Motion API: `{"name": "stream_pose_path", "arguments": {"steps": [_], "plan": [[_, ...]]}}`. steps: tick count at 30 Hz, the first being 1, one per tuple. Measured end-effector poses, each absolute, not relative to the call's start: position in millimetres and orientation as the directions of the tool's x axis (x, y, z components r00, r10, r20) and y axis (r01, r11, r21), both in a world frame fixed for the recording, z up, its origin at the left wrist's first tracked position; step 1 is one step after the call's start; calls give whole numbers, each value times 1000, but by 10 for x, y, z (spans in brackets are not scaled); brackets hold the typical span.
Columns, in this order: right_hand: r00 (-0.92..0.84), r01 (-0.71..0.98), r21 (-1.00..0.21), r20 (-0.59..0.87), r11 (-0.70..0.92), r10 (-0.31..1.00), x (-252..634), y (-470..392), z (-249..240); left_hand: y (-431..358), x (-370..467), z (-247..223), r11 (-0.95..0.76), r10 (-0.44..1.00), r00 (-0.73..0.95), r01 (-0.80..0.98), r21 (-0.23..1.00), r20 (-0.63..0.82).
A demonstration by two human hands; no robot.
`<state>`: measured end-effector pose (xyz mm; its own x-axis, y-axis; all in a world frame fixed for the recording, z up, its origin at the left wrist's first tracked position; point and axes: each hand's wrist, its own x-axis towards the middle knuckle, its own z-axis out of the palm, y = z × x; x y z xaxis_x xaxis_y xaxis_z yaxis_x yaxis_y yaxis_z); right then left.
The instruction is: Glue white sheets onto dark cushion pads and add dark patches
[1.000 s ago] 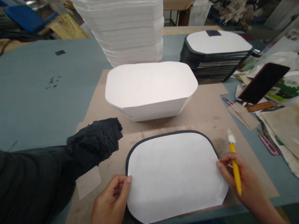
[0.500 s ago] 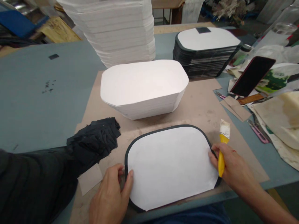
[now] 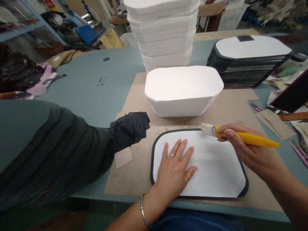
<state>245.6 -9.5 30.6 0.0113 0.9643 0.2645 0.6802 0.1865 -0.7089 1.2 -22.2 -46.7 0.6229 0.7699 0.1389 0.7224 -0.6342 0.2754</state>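
My left hand (image 3: 174,171) lies flat with fingers spread on a white panel (image 3: 214,170) that has rounded corners and a dark border. My right hand (image 3: 247,149) grips a yellow-handled paintbrush (image 3: 250,138) held level over the panel's far right part. Its pale bristles reach the far edge of the panel; whether they touch it I cannot tell. Behind the panel stands a stack of white sheets (image 3: 184,83) with cut corners. To the left is a heap of small black pieces (image 3: 131,128), with a small beige card (image 3: 123,157) beside it.
A tall pile of white sheets (image 3: 166,38) rises at the back. Right of it sits a stack of dark-edged panels (image 3: 247,69). A propped phone (image 3: 290,93) and snips (image 3: 298,150) lie at the right. Brown board (image 3: 134,179) covers part of the blue-green table (image 3: 89,93).
My left hand has moved from the panel's left edge to lie flat on it. My right hand has let go of the right edge and turned the brush level over the panel. The view has swung left.
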Motion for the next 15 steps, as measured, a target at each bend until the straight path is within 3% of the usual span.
{"name": "stream_pose_path", "arguments": {"steps": [5,9,15], "plan": [[6,497,-862,116,98,993,2089,202,219,-235,-25,-491,-591,803,571,726,352,171],[-48,603,-792,80,92,996,2045,276,82,-226,-24,-477,-568,819,548,728,384,172],[25,751,-660,76,31,997,2437,243,21,-247,15,-467,-578,811,554,713,397,187]]}}
